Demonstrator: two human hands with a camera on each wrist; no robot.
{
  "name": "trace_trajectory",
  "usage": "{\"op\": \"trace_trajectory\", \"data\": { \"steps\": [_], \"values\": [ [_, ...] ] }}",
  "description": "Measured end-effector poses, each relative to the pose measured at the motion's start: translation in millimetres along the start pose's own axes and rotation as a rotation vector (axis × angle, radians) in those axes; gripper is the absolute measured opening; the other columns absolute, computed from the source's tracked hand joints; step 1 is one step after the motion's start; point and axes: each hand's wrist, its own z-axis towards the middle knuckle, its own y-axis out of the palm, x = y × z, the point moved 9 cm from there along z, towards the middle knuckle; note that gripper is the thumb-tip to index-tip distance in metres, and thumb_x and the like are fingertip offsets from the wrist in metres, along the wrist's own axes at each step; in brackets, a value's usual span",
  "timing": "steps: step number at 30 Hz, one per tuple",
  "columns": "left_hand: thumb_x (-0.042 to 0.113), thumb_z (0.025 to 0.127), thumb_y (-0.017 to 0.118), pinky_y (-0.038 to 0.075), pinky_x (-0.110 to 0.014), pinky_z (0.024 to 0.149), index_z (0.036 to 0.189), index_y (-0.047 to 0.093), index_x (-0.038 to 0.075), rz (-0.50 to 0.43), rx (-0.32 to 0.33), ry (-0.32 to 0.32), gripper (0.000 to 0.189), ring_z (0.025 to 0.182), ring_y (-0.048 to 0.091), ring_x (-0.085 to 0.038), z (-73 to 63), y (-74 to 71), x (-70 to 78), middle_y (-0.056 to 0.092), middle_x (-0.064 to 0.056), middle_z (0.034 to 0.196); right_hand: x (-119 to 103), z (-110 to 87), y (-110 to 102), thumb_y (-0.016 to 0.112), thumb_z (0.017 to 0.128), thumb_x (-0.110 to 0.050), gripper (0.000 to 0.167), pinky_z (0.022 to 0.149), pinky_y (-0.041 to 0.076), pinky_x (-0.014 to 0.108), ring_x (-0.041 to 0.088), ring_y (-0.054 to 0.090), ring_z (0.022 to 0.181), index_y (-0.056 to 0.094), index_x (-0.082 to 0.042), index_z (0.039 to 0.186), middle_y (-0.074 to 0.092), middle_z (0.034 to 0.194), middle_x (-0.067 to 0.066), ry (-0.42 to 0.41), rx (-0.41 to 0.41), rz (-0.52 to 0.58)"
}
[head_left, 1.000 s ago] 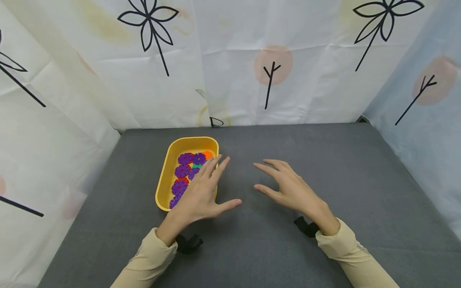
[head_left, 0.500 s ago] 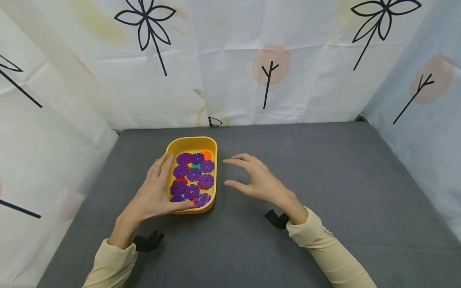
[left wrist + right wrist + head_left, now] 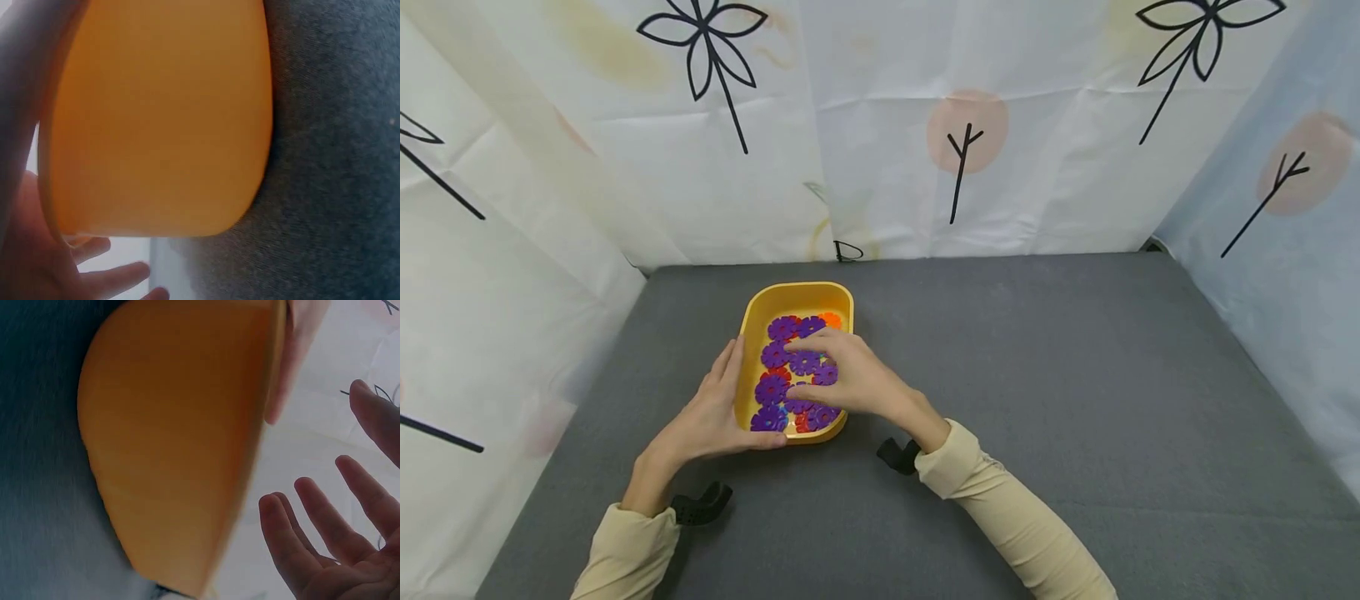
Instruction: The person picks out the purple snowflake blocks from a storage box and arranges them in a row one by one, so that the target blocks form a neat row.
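Note:
A yellow tray (image 3: pixel 797 293) holds flat flower-shaped pieces (image 3: pixel 771 388), mostly purple, with some red, blue and orange ones. At its near left corner is my left hand (image 3: pixel 700 412), the fingers extended along the left side and the thumb (image 3: pixel 767 439) lying along the front rim. My right hand (image 3: pixel 857 375) hovers over the tray's right side, thumb and fingers spread apart and pointing left above the pieces. Nothing shows between them. In the right wrist view, spread fingers (image 3: pixel 325 519) appear beyond the tray's orange-looking side wall (image 3: pixel 175 437).
A dark grey cloth (image 3: pixel 1037 350) covers the table around the tray. White fabric with printed flowers and trees (image 3: pixel 880 125) rises behind and at both sides. Black wrist bands (image 3: pixel 702 504) sit below both cuffs.
The left hand has moved left, off the pieces, to the tray's left side and front corner. The right hand has travelled left from beside the tray to above it.

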Motion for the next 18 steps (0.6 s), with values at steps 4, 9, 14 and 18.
{"op": "trace_trajectory", "data": {
  "steps": [4,9,14,18],
  "values": [
    [0.056,0.073,0.086,0.039,-0.075,0.105,0.162,-0.016,0.004,-0.048,-0.029,0.026,0.145,0.145,0.025,-0.058,-0.8,3.6,-2.4,0.004,-0.033,0.167,0.5,14.5,24.5,0.082,0.088,-0.025,0.058,0.105,0.054,0.04,0.026,0.06,0.126,0.062,-0.009,0.14,0.066,0.137,0.01,0.004,-0.062,0.014],
    [0.055,0.074,0.087,0.045,-0.07,0.104,0.161,-0.02,0.005,-0.075,-0.044,0.027,0.146,0.141,0.035,-0.053,-2.7,5.8,-5.8,0.008,-0.034,0.165,2.3,27.9,50.0,0.083,0.086,-0.022,0.06,0.1,0.056,0.036,0.028,0.064,0.115,0.062,-0.004,0.139,0.068,0.133,0.012,0.0,-0.118,0.043],
    [0.053,0.074,0.088,0.045,-0.068,0.105,0.161,-0.02,0.005,-0.091,-0.038,0.02,0.146,0.14,0.036,-0.051,-2.4,6.4,-8.2,0.011,-0.035,0.163,8.0,35.9,71.0,0.084,0.086,-0.021,0.058,0.085,0.053,0.02,0.025,0.064,0.1,0.064,-0.006,0.138,0.072,0.122,0.011,0.03,-0.175,0.01],
    [0.056,0.073,0.086,0.044,-0.068,0.107,0.161,-0.02,0.006,-0.099,-0.037,0.002,0.146,0.141,0.036,-0.051,-1.6,7.1,-10.6,0.013,-0.034,0.163,13.8,39.6,83.5,0.085,0.085,-0.021,0.056,0.081,0.05,0.013,0.02,0.064,0.095,0.067,-0.008,0.136,0.075,0.116,0.008,0.063,-0.223,-0.063]
  ]
}}
